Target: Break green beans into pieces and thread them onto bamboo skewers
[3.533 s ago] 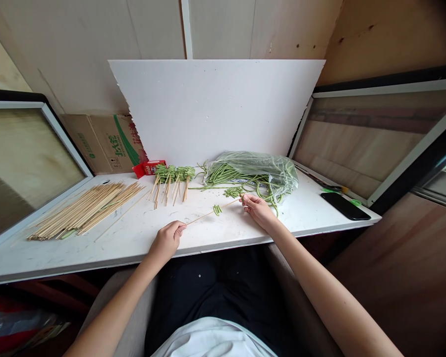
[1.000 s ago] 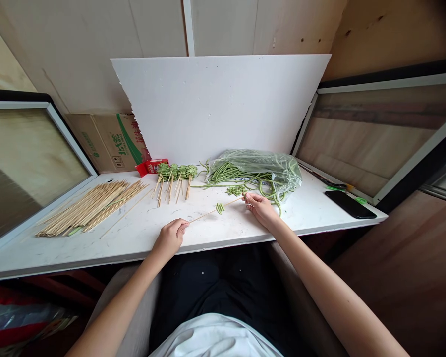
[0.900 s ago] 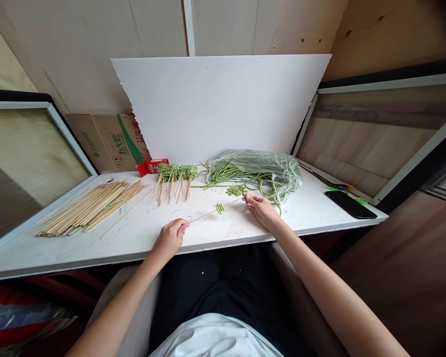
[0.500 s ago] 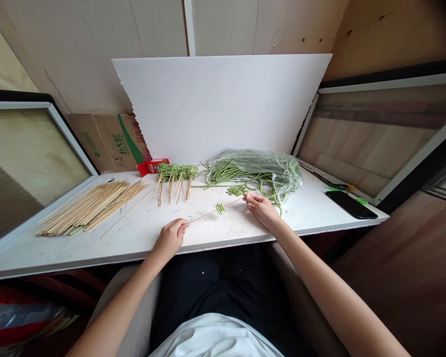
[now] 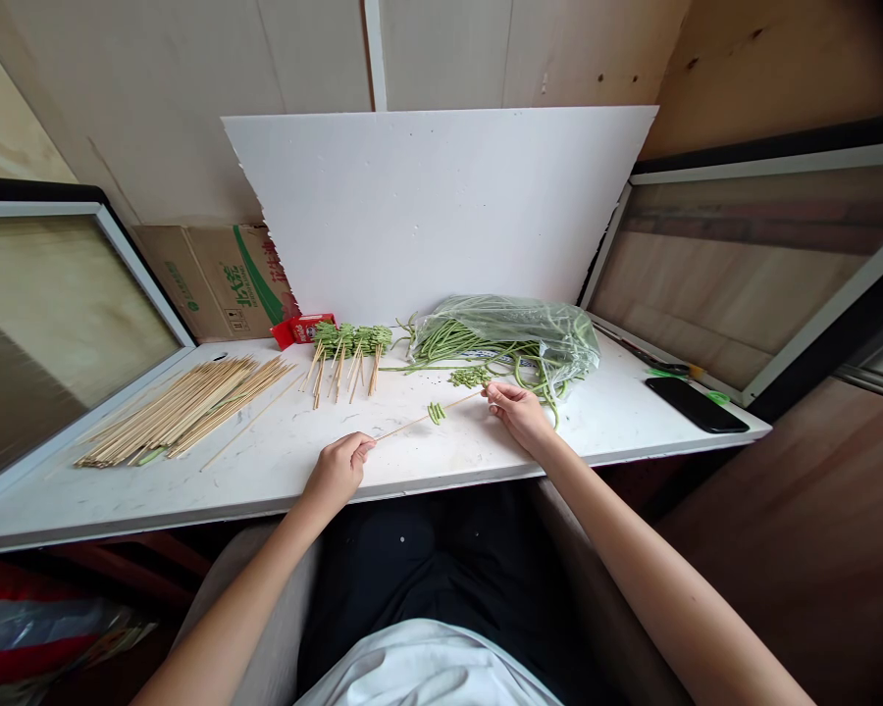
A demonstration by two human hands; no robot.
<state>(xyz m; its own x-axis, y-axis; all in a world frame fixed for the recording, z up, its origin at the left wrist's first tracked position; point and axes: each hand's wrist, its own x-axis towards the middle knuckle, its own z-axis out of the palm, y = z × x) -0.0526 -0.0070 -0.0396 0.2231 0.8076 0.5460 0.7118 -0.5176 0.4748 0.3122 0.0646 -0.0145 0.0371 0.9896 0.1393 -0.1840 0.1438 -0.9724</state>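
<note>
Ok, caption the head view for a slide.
Two hands hold a skewer threaded with green bean pieces.

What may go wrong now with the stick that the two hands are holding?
The right hand is at the far end of the stick, so a slip might prick a finger. The few bean pieces sit mid-stick and might split if pushed hard. The left hand grips the other end; strong bending could snap it.

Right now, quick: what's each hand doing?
Left hand: closed, holding the skewer by its near end.
Right hand: closed at its far tip; whether on a bean too, can't tell.
</note>
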